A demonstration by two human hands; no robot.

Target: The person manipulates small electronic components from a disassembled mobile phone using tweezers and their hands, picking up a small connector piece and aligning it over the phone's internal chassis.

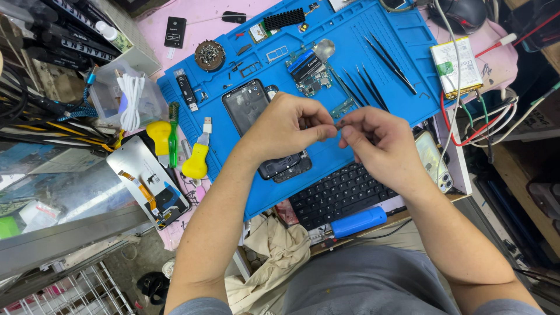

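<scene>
Centre frame: a tiny dark part [340, 123] is pinched between left hand [284, 129] and right hand [379, 143], above an opened phone [256, 116] on the blue repair mat [326, 64].

Left hand: your left hand [286, 125] hovers over the blue mat [373, 52], thumb and forefinger pinched on a tiny dark part [338, 123].
Right hand: your right hand [379, 143] meets it fingertip to fingertip, nipping the same part from 3 o'clock.
Phone: an opened black phone body [251, 108] lies under your left hand, partly hidden.
Circuit board: a board [309, 70] sits at 12 o'clock of your hands.
Tweezers: black tweezers [379, 64] lie at 1 o'clock on the mat.
Keyboard: a black keyboard [332, 195] lies at 6 o'clock, under your right wrist.
Screen panel: a detached screen panel [149, 178] rests on the worktop at 9 o'clock.
Battery: a white battery [456, 65] lies at 2 o'clock.
</scene>
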